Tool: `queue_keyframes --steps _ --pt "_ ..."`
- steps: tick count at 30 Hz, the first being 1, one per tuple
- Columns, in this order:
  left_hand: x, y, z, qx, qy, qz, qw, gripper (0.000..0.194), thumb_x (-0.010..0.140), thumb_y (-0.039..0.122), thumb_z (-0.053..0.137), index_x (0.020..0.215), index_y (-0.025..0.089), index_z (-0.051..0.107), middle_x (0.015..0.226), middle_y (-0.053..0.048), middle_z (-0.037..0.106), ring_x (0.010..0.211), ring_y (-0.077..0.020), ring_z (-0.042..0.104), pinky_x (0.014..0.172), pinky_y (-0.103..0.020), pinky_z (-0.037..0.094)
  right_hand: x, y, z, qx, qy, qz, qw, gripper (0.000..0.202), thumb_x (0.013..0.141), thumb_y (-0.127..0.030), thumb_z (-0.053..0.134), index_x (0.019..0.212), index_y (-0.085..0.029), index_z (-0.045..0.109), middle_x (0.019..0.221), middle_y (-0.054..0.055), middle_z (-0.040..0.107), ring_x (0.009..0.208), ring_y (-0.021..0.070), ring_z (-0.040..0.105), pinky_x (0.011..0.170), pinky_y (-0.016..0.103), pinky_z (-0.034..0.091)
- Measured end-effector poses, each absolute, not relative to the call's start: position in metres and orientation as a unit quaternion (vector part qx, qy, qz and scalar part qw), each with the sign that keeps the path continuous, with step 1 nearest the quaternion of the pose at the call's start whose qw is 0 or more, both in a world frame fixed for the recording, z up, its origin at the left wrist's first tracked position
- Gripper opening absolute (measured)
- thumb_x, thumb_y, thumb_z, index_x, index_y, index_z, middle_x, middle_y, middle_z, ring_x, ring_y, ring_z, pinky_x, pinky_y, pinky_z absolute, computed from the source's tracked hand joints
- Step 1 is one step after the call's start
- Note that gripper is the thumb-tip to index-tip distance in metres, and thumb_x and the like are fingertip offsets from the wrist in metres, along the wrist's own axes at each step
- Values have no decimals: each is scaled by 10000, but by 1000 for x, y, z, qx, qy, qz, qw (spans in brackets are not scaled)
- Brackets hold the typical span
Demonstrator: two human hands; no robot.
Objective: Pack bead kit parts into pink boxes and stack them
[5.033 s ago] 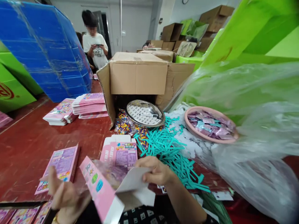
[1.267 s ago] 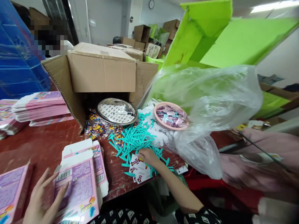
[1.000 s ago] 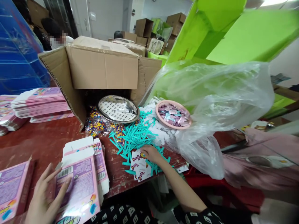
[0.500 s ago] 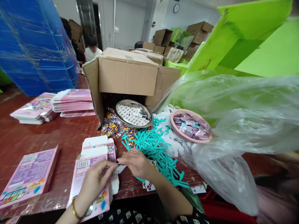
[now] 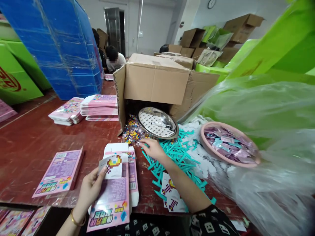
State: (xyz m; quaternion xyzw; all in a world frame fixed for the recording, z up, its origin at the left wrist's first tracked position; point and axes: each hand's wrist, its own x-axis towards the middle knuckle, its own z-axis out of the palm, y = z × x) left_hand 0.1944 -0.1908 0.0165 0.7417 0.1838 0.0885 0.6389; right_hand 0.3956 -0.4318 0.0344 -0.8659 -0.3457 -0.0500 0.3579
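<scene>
My left hand is closed on a white card with a pixel pattern, held over an open pink box. Beneath and beside that box lies another pink box. My right hand reaches to the small bags of coloured beads, its fingertips at the bags' edge; what they pinch is too small to name. Turquoise sticks lie in a heap under my right forearm. More pattern cards rest near the table's front edge.
A cardboard box stands behind a round metal tray. At right are a pink basket of sachets and clear plastic. Pink boxes are stacked at the left, near a wrapped blue stack. A person sits beyond.
My hands have parted. The left now holds the pattern card over the pink box, and the right has moved forward to the bead bags. The view has swung left.
</scene>
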Motion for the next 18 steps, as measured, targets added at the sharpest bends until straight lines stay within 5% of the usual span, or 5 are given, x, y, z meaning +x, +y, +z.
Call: queue_keyframes --steps 5,12,15,18 --pt "198 -194 20 670 222 99 701 531 721 582 753 1006 135 725 1011 -126 769 950 -287 710 857 -364 567 425 -372 -17 -918 -292 15 268 679 783 -4 580 1445 -106 467 1522 201 417 1422 293 396 1155 466 371" --pt "198 -189 33 735 132 72 661 394 765 509 741 935 155 762 1100 -165 745 991 -312 705 923 -461 553 419 -386 -7 -922 -281 -11 268 470 863 -1 445 1283 -119 619 1300 166 638 1237 259 590 1082 422 461" --pt "203 -195 46 808 -4 97 582 238 821 427 712 819 200 784 1410 -155 573 1311 -333 525 1129 -510 376 379 -412 27 -908 -284 -81 297 482 918 -49 395 1376 -120 528 1387 163 569 1318 253 512 1142 440 394" --pt "209 -210 61 848 -105 111 507 149 835 353 703 775 247 790 1436 -120 547 1402 -319 418 1195 -527 240 332 -435 72 -838 -403 -82 358 476 949 -104 417 1420 -164 451 1344 131 593 1266 225 547 1095 418 451"
